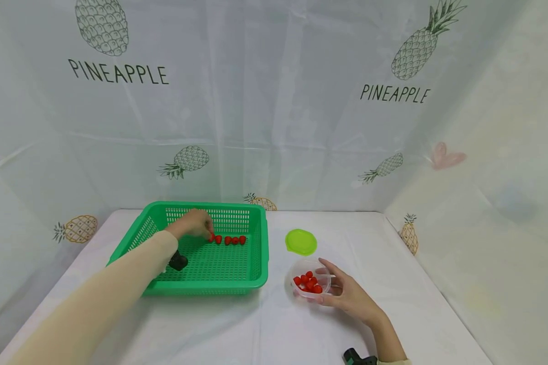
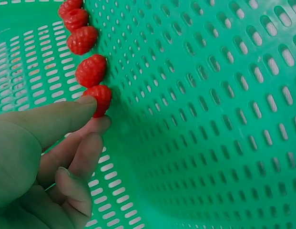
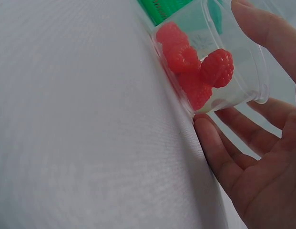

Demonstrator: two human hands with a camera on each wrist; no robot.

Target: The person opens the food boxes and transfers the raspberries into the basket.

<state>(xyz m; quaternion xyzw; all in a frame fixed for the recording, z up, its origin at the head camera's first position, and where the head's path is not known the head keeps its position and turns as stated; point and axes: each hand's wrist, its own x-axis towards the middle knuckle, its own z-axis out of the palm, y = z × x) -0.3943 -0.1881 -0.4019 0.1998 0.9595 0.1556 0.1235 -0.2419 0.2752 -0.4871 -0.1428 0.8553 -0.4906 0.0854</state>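
My left hand (image 1: pixel 195 223) reaches into the green plastic basket (image 1: pixel 205 292). Its thumb and forefinger pinch a red raspberry (image 2: pixel 101 98) low beside the slotted wall. That berry sits at the end of a row of raspberries (image 2: pixel 90 70) lined up along the basket's far side. At the right, my right hand (image 1: pixel 353 300) holds a clear round tub (image 1: pixel 297 272), thumb on one side and fingers on the other. Several more raspberries (image 3: pixel 217 68) lie in the tub's bottom. The tub stands tilted in the right wrist view, close against the white cloth.
A bright green round lid (image 1: pixel 301 242) lies on the white tablecloth (image 1: pixel 361 238) behind the tub. Behind the table hangs a pineapple-printed sheet (image 1: pixel 265 101). A black wrist camera (image 1: pixel 178 261) on the left arm overlaps the basket.
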